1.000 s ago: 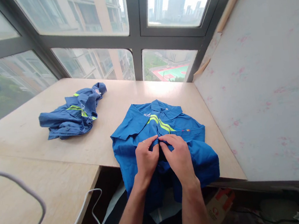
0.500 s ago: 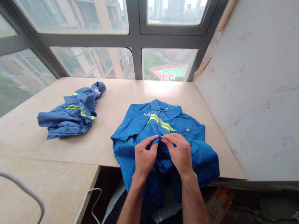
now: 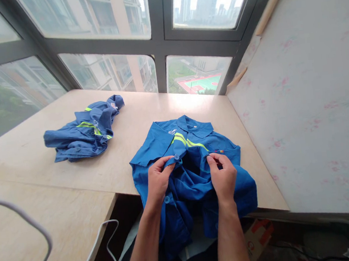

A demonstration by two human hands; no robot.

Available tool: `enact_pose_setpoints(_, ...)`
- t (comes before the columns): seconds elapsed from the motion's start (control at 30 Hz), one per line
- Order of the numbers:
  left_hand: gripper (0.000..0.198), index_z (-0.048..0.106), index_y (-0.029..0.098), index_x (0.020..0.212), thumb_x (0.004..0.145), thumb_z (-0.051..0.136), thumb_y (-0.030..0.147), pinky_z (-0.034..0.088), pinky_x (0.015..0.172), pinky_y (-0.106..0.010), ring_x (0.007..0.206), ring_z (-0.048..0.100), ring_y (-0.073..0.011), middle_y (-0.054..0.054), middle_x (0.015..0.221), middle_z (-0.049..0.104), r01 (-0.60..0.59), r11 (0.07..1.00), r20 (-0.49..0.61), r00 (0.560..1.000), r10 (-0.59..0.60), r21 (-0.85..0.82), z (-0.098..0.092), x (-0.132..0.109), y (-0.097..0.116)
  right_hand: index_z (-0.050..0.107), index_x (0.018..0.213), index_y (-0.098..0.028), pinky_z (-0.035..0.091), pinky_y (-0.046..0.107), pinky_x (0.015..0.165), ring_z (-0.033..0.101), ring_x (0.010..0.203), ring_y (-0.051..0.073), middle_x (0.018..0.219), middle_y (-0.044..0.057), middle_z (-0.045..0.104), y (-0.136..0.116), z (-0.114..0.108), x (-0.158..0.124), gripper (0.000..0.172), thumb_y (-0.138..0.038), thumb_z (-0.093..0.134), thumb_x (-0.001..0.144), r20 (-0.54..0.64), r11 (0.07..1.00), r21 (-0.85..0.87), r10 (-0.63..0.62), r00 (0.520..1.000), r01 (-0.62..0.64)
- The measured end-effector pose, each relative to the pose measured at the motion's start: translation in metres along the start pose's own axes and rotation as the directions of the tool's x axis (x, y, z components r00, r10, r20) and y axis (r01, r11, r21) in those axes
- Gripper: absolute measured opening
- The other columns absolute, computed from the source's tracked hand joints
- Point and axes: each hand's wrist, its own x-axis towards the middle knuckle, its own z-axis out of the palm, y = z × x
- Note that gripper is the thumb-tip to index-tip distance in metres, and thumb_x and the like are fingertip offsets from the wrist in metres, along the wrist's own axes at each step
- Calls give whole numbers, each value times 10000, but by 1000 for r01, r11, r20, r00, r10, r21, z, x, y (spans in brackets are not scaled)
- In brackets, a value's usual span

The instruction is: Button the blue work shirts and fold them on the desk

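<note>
A bright blue work shirt with yellow-green reflective stripes lies on the table, collar toward the window, its lower part hanging over the front edge. My left hand pinches one front edge beside a round blue button. Another button shows lower on that same side. The opposite front edge is pinched in my right hand. Between my hands the front is parted, with folds of cloth showing. Fingertips are partly hidden by the fabric.
A second blue garment with reflective stripes lies crumpled on the table at the left. White cables cross the lower left. A patterned wall bounds the right side. Below the table edge is a paper bag.
My hands have moved apart, the left to the left and the right to the right. The shirt's front edges, together before, are now separated, and buttons have come into view.
</note>
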Motion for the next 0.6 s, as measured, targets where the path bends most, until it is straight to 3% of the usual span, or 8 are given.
enact_pose_setpoints(0.07,266,766,166,862,647,795,320,524,776,-275,790,678,-168,-31,840,755,52,990,-112,991,-68,-133,-1,2,0,709,845,-174,515,322,754,637,780,208,857,76,711,5,-4,1,245,-395,605,847,-22,995,54,91,996,-89)
enact_pose_setpoints(0.17,292,747,168,876,614,778,292,506,753,-260,754,662,-145,-18,827,741,70,946,-291,942,-167,-316,-2,4,1,706,870,-176,519,307,738,639,779,202,862,67,711,8,-8,2,275,-435,622,832,-41,973,139,193,980,-186)
enact_pose_setpoints(0.27,268,730,171,855,599,732,251,484,727,-245,724,632,-126,-2,797,717,28,936,-404,897,-178,-350,-4,6,3,706,882,-182,525,297,710,643,759,198,850,58,713,11,-9,2,280,-448,648,814,-59,953,183,257,964,-243)
enact_pose_setpoints(0.33,230,714,175,809,581,705,203,463,715,-233,723,607,-119,12,772,692,-8,961,-456,881,-124,-276,-6,6,4,709,875,-184,532,303,715,649,761,202,850,61,717,11,-9,2,274,-444,655,809,-71,955,173,257,964,-242)
enact_pose_setpoints(0.43,124,673,182,713,594,651,158,445,732,-236,728,574,-119,28,726,642,-75,990,-498,867,5,-122,-8,6,2,715,876,-183,534,350,812,660,836,223,887,78,721,7,-10,3,230,-390,631,822,-89,987,70,154,984,-148)
enact_pose_setpoints(0.5,61,658,185,689,656,610,170,450,791,-262,781,584,-136,15,749,639,-111,993,-471,878,84,-31,-6,5,0,715,906,-184,516,390,896,660,907,235,931,84,719,-1,-14,3,199,-334,613,825,-71,999,0,54,996,-54)
enact_pose_setpoints(0.6,147,678,189,752,727,541,141,461,866,-308,924,606,-175,-26,907,659,-180,966,-401,883,242,187,-2,0,-2,705,983,-199,505,418,945,658,955,229,1001,77,717,-20,-25,2,195,-275,586,848,-34,998,-8,-64,997,64)
